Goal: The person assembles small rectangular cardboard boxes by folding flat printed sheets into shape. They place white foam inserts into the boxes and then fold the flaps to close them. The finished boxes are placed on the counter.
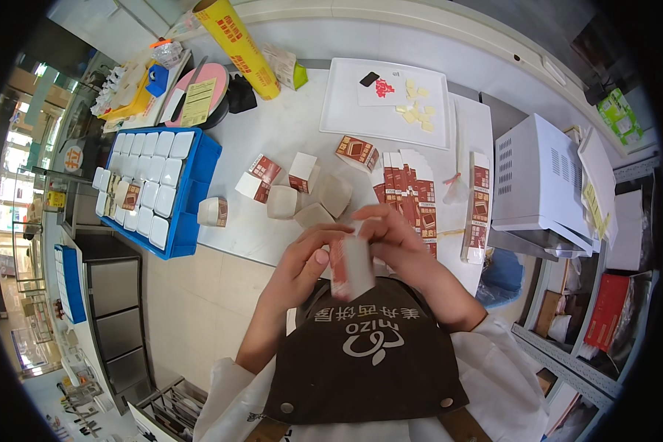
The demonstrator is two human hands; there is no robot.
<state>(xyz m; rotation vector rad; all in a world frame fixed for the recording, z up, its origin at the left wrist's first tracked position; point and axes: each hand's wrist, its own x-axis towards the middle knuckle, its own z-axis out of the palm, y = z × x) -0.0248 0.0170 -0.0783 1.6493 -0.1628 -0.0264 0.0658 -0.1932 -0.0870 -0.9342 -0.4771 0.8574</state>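
Close to my apron, my left hand [304, 259] grips a small red-and-white cardboard sleeve [355, 271] by its left side, thumb on top. The fingers of my right hand [399, 241] curl over its upper right edge. Motion blurs the sleeve, so its folds are hard to read. Just beyond my hands on the white table stand pale square cups [282, 202] and opened red-and-white sleeves [303, 173]. To the right of them lies a fanned pile of flat sleeves [409, 188]. A cup with a sleeve around it [213, 212] sits near the table's left edge.
At left, a blue crate [209, 158] holds rows of white-topped cups. A white tray [331, 103] with pale and pink pieces lies at the back, near a yellow roll [237, 48]. A white appliance [534, 173] and a long sleeve bundle [478, 210] are at right.
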